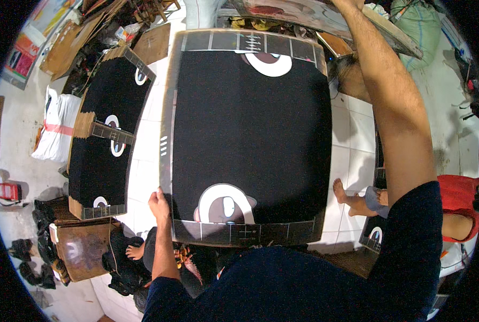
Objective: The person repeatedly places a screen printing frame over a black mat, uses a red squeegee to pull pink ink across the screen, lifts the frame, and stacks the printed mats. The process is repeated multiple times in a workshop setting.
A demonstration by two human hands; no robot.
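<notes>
A: Where is the large black printed sheet [253, 134] placed?

B: It is spread across the centre of the frame, with 2 cartoon eyes printed on it, 1 near the top edge and 1 near the bottom. A layered border is shown along its left side, so more sheets are probably stacked beneath.

A: And how is the left hand [160, 206] used?

B: It is set at the sheet's left edge, at lower left of centre, perhaps so that the printed face is left uncovered. Its fingers are partly curled; whether the edge is pinched cannot be told.

A: What of the right hand [350, 3]?

B: It is cut off at the top of the frame, near a stained panel [314, 11], so the state of its fingers cannot be told. The arm is probably extended because a spot past the sheet's upper right corner is reached.

A: Why are the eye-printed stacks [97, 166] kept at the left?

B: Presumably, tiled floor [145, 166] is left between for access.
</notes>
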